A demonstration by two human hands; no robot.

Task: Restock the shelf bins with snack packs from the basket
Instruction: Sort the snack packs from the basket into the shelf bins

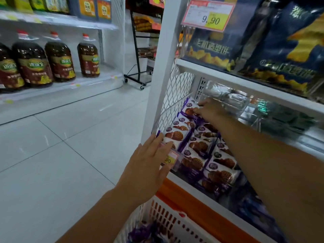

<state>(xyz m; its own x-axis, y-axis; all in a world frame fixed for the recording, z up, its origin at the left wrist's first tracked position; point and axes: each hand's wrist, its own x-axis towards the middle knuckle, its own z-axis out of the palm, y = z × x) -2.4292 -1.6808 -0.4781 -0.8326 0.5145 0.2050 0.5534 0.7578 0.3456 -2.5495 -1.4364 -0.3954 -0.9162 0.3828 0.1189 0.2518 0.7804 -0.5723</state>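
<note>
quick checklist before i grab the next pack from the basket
1. Right hand touching back pack: ok.
2. Its grip on that pack: cannot tell.
3. Left hand flat at price tag, holding nothing: ok.
4. Room in bin: front rows look full, not ok; back cannot tell.
5. Basket has packs left: ok, purple ones show.

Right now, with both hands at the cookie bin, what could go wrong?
The left hand rests against the price tag and could knock it loose. The right hand reaches far back over the loosely piled snack packs; brushing them could slide some forward and out.
</note>
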